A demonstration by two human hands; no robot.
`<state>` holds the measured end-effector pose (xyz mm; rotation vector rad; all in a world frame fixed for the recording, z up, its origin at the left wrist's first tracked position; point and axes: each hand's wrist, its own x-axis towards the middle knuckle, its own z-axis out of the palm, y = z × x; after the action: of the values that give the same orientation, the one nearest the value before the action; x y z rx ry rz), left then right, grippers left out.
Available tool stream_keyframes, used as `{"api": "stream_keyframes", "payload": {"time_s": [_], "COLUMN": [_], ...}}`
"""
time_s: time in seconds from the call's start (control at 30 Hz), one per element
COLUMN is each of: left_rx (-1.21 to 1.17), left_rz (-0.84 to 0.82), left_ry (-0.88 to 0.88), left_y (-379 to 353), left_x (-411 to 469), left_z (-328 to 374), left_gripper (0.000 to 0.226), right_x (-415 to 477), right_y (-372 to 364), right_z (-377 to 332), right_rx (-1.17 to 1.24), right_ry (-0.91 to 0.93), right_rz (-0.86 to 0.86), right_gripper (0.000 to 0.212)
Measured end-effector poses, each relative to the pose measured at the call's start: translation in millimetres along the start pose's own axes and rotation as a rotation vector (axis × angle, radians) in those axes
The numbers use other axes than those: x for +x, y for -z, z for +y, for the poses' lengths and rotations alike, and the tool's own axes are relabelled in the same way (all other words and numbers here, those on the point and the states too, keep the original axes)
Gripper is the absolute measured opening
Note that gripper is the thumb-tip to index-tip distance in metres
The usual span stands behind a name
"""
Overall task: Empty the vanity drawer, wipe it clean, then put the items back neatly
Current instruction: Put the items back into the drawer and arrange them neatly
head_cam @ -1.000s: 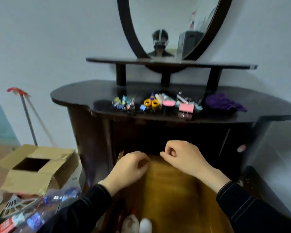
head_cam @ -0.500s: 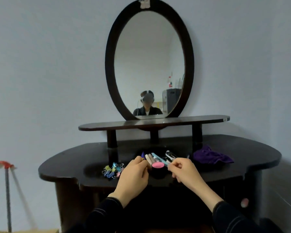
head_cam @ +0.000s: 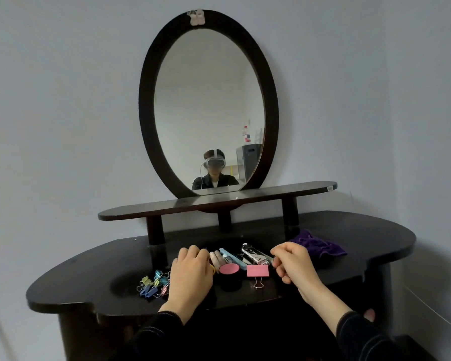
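The drawer's items lie in a row on the dark vanity top (head_cam: pixel 362 238): a pile of small coloured binder clips (head_cam: pixel 151 284), a black jar with a pink lid (head_cam: pixel 229 268), beige tubes (head_cam: pixel 216 257), a light blue tube (head_cam: pixel 231 256), a silver metal tool (head_cam: pixel 253 254) and a large pink binder clip (head_cam: pixel 257 270). My left hand (head_cam: pixel 190 278) rests palm down over a yellow-handled item (head_cam: pixel 213 269), fingers bent on it. My right hand (head_cam: pixel 294 261) hovers right of the pink clip, fingers curled, thumb and forefinger pinched by the silver tool's end. The drawer is out of view.
A crumpled purple cloth (head_cam: pixel 319 243) lies on the top behind my right hand. A raised shelf (head_cam: pixel 141 212) on short posts and an oval mirror (head_cam: pixel 208 105) stand at the back. A wall is close on the right.
My view has lifted from the open wooden drawer to the vanity top. Both hands rose from the drawer's front edge to the row of items, then drew slightly apart.
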<state>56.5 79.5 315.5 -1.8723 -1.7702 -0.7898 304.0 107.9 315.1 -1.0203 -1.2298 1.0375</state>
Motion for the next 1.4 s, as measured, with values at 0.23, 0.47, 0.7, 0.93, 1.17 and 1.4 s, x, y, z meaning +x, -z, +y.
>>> {"api": "stream_keyframes", "payload": {"time_s": [0.23, 0.47, 0.7, 0.93, 1.17, 1.4], "left_rx": [0.054, -0.006, -0.036, -0.06, -0.059, -0.218], "left_rz": [-0.223, -0.267, -0.207, -0.195, -0.192, 0.015], "left_ry": [0.099, 0.102, 0.075, 0.048, 0.041, 0.037], "left_y": [-4, -3, -8, -10, -9, -6], "left_x": [3, 4, 3, 4, 3, 3], "left_z": [0, -1, -3, -4, -1, 2], "left_gripper": [0.032, 0.036, 0.034, 0.036, 0.03, 0.029], "right_x": [12, 20, 37, 54, 62, 55], "right_y": [-1, 0, 2, -8, -15, -26], "right_z": [5, 8, 4, -1, -19, -40], "right_rx": [-0.067, -0.356, -0.836, -1.22, -1.393, -0.75], "right_ry": [0.016, 0.151, 0.303, 0.263, 0.297, 0.328], "right_rz": [0.042, 0.09, 0.091, -0.118, -0.097, -0.019], "right_gripper": [0.007, 0.015, 0.015, 0.013, 0.013, 0.013]}}
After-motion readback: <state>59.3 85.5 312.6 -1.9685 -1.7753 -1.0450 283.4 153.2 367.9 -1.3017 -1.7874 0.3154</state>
